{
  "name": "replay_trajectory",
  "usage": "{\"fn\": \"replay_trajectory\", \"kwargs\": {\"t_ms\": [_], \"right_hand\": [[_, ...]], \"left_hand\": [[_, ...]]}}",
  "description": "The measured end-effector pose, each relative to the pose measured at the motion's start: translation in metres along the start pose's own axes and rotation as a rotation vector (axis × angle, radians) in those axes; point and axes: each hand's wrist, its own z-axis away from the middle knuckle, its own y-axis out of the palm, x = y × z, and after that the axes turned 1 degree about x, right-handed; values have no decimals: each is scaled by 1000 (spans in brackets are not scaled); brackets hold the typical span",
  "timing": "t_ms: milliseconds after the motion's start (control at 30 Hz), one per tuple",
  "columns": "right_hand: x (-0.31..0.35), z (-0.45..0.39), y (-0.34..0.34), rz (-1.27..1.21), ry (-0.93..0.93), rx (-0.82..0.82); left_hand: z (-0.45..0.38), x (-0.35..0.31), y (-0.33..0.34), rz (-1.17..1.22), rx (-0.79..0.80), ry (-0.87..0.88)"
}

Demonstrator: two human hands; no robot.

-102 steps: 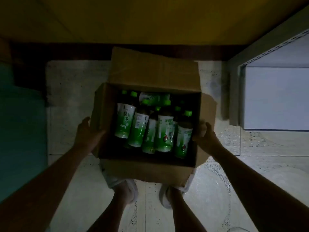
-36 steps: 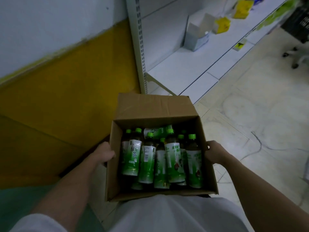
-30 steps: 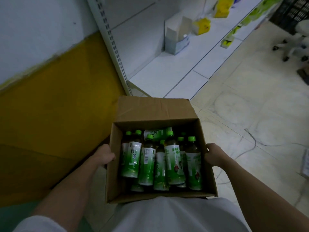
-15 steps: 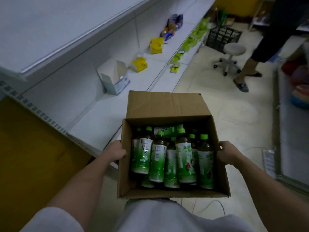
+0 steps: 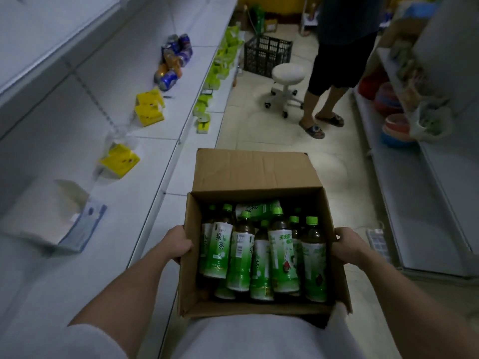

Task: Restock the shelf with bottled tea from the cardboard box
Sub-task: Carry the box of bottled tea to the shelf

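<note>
Head camera view, looking down at a person carrying an open cardboard box [image 5: 255, 172] of bottled tea against their waist in a dim shop aisle. Left hand [image 5: 177, 246] grips the box's left wall, fingers curled under and round its edge; right hand [image 5: 346, 246] grips the right wall the same way. The box is plain brown corrugated card, creased, with its far flap standing open.

Inside the box, the tea bottles [image 5: 261, 252] stand packed close together, with one lying across the far end. They are slim clear plastic, dark tea showing near the necks, with glossy green-and-white wrap labels and bright green screw caps.

Left of the box runs a long white shelf [image 5: 85, 255], smooth and flat, probably painted metal. Much of it is bare beside the box. Farther along it, beyond the box, lie an open white carton [image 5: 64, 224], yellow packets [image 5: 120, 160] and a heap of blue cans [image 5: 175, 60].

Beyond the box, in the aisle, stand a white round stool [image 5: 286, 85] on castors, a black plastic crate [image 5: 267, 54] and another person [image 5: 337, 60] in dark shorts and sandals.

The step in hand looks like carrying the box to the shelf; no bottle is out yet. The next move probably calls for setting the box down on the floor or shelf, freeing a hand to lift bottles by the neck. The load looks heavy, and the card could sag.
</note>
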Motion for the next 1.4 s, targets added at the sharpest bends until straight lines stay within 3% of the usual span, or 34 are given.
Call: {"fn": "replay_trajectory", "kwargs": {"t_ms": [267, 533, 667, 967, 1233, 1400], "right_hand": [[42, -152, -89, 17, -9, 47], [119, -295, -250, 71, -124, 16], [168, -353, -311, 116, -187, 61], [239, -509, -351, 108, -153, 105], [393, -674, -423, 154, -216, 54], [444, -757, -436, 133, -170, 73]], "left_hand": [[-119, -119, -16, 5, -6, -58], [-203, -276, -52, 67, -170, -59], [-243, -333, -81, 129, -165, -84], [-385, -416, -140, 114, -154, -77], [-542, -510, -248, 181, -173, -83], [-613, -547, -293, 163, -162, -134]]}}
